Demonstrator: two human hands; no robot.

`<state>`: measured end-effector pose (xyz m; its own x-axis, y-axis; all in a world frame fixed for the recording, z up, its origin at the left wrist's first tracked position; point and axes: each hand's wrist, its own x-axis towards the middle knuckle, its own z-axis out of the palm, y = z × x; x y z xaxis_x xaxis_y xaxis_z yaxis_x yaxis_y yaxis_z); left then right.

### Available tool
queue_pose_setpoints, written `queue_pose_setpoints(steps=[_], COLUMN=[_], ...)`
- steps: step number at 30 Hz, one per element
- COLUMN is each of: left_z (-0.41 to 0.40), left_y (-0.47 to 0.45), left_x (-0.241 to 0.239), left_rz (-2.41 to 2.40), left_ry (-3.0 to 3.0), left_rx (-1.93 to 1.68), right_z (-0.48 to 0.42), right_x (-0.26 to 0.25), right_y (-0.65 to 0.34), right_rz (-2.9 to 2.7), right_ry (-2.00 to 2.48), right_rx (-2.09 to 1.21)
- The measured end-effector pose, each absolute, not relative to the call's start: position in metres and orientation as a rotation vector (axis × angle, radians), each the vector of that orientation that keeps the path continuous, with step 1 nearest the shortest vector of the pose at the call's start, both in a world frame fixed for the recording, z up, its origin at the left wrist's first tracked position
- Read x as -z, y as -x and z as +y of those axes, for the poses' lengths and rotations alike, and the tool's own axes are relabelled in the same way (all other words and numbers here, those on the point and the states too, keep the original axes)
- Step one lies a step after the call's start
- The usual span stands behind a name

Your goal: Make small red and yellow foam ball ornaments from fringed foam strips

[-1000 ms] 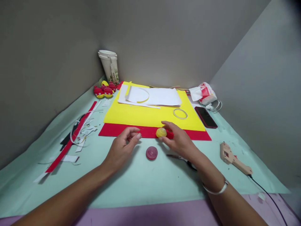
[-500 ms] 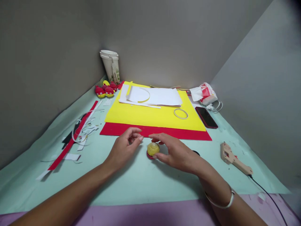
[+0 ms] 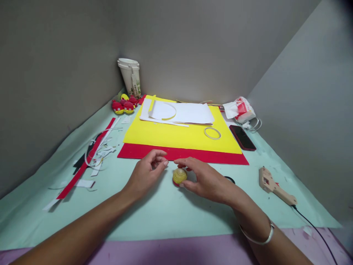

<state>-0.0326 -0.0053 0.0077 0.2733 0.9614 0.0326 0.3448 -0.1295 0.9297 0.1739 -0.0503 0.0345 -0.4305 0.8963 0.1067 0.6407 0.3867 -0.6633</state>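
Observation:
A small yellow dome [image 3: 180, 175] with a beaded or netted-looking surface sits on a red base [image 3: 175, 183] in front of me. My right hand [image 3: 197, 177] curves round its right side, thumb and fingers apart. The thumb tip is at the dome's lower edge; whether it touches, I cannot tell. On the dome's left, my left hand [image 3: 147, 171] hovers with loosely bent fingers, a gap between thumb and forefinger, and nothing visible in it. Partly hidden behind my right hand lies a black ring-like thing [image 3: 230, 179].
Red [image 3: 182, 153] and yellow sheets [image 3: 171, 135] lie stacked ahead, with white paper [image 3: 190, 113] and a tape-like ring [image 3: 212, 133] on top. Strips and scraps [image 3: 82, 165] are at left. A glue gun [image 3: 277, 187], phone [image 3: 242, 138] and tissue pack [image 3: 244, 110] are at right. A cup [image 3: 129, 77] stands behind.
My right hand has shifted very slightly beside the dome, and a little more of the black ring shows. My left hand stays almost still.

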Motion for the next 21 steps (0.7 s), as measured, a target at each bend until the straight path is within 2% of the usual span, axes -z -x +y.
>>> queue_pose_setpoints(steps=[21], left_z=[-0.0054], left_y=[0.0335], left_x=[-0.0049], left_rz=[1.148], left_ry=[-1.697], left_rx=[-0.817], right_z=[-0.0505], right_x=[-0.0347], right_y=[-0.1741], right_rz=[-2.246], right_ry=[1.285], right_rx=[-0.795])
